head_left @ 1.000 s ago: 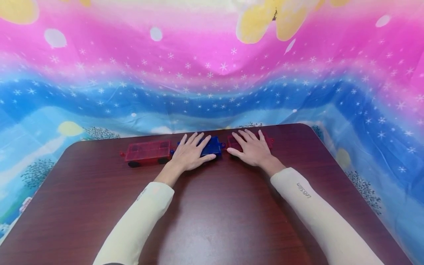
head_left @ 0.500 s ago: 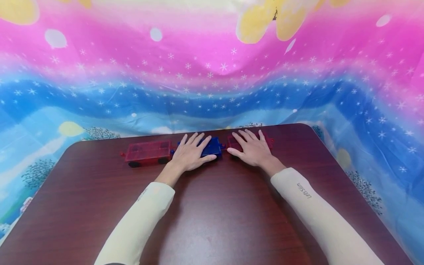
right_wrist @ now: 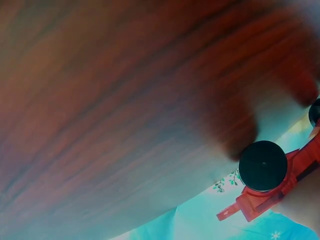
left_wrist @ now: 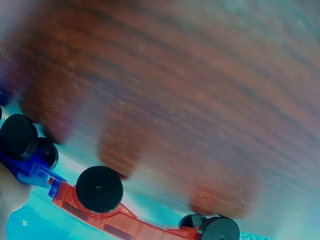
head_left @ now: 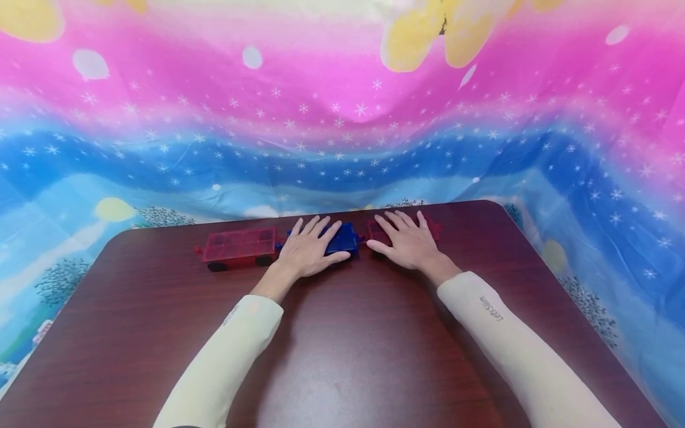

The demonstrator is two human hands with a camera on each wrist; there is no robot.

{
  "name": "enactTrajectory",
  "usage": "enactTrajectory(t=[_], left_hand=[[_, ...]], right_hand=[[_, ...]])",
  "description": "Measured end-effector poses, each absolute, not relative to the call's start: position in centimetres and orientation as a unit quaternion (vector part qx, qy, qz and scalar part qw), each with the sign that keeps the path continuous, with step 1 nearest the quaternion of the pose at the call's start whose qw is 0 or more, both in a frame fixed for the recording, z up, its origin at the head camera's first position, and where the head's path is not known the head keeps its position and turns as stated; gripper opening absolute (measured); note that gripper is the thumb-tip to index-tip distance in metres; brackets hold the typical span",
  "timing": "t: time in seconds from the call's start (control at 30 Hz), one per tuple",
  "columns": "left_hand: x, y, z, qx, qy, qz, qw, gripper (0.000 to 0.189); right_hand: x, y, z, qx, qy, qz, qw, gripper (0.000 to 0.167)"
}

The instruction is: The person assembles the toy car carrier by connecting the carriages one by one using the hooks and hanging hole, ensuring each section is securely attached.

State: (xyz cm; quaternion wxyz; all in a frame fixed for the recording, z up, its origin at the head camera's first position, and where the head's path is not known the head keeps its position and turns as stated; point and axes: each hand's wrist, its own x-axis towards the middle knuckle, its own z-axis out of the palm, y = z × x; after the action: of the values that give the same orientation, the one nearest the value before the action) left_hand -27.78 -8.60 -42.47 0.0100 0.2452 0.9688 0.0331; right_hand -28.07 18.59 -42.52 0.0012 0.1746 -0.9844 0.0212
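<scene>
Three translucent toy train cars stand in a row near the table's far edge. My left hand point(head_left: 310, 249) lies flat with spread fingers on the blue toy car point(head_left: 342, 238) in the middle. On the right, my right hand point(head_left: 409, 241) rests palm down over a red toy car point(head_left: 436, 232), hiding most of it. The other red toy car point(head_left: 239, 245) stands at the left, untouched. In the left wrist view, a hook joins the blue car point(left_wrist: 32, 167) to this red car point(left_wrist: 115, 217). The right wrist view shows a black wheel point(right_wrist: 263, 165) and a red coupling end point(right_wrist: 229, 212).
The cars stand on a dark wooden table point(head_left: 342, 356) with rounded corners. Behind it and along both sides hangs a pink and blue cloth point(head_left: 342, 131) with printed snowflakes.
</scene>
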Motion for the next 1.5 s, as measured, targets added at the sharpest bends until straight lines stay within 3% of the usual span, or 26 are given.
enactTrajectory(t=[1.23,1.5], left_hand=[[-27.4,-9.0,-41.8,0.261,0.965,0.037,-0.001,0.090],[-27.8,-9.1,-41.1,0.253,0.966,0.056,-0.008,0.086]], right_hand=[[-27.9,17.9,-42.5,0.182,-0.983,0.032,0.004,0.092],[-28.1,17.6,-41.7,0.182,-0.982,0.037,0.029,0.088]])
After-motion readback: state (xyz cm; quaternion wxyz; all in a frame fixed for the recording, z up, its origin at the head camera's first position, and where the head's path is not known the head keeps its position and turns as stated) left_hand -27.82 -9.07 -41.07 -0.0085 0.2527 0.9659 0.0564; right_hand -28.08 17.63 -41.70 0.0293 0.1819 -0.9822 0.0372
